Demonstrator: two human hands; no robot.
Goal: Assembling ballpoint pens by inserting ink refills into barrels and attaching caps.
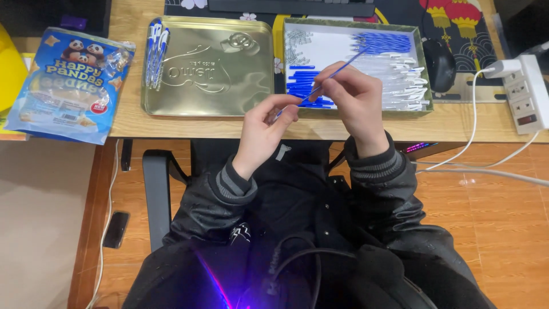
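Pinching a blue refill [334, 73] — right hand [354, 100], fingers closed.

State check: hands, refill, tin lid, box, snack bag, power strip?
Left hand: pinching the refill's lower end.
Right hand: pinching the refill mid-length.
Blue refill: held tilted over the desk edge.
Tin lid: flat, pens along its left rim.
Box: open, parts sorted inside.
Snack bag: lying flat.
Power strip: charger plugged in.
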